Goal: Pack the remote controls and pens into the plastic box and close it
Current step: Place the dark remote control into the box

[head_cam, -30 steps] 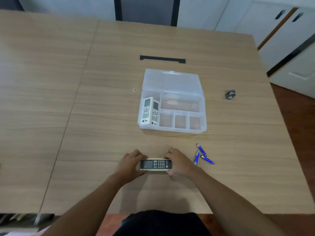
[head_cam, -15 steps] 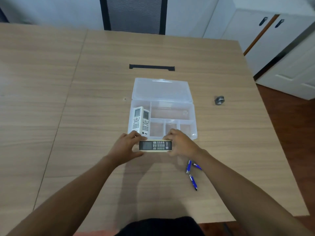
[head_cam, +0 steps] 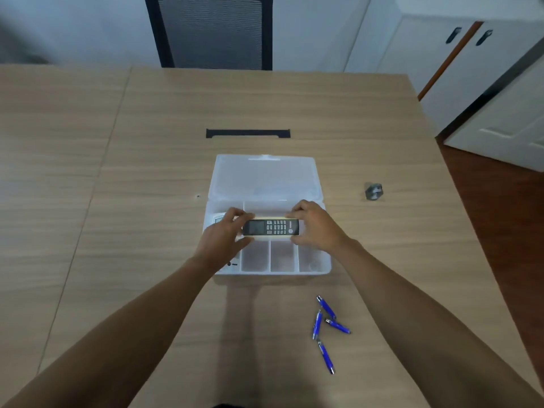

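Both hands hold a dark, slim rectangular remote control with pale keys and a cream edge (head_cam: 270, 228) crosswise over the clear plastic compartment box (head_cam: 312, 267). The left hand (head_cam: 222, 241) pinches the remote's left end, the right hand (head_cam: 316, 226) its right end; fingers of each are curled around the ends, thumbs on the near side. The remote sits level above the long far compartment, right of centre; whether it touches the dividers cannot be told. The box rests mid-bench on the light wood-grain bench (head_cam: 147, 201), its translucent lid (head_cam: 265, 178) folded back flat on the far side. In the left compartment lie white remote controls (head_cam: 219, 219), mostly hidden under the left hand; count unclear from this view. Three small near compartments show nothing inside. Four blue pens with silver tips (head_cam: 325, 325) lie loose on the bench, near and right of the box, well apart from it. A small grey metallic object (head_cam: 373, 191) sits on the bench right of the lid. A black slot (head_cam: 248, 133) is set in the bench beyond the box. A black mesh-back chair (head_cam: 210, 32) stands at the far edge.
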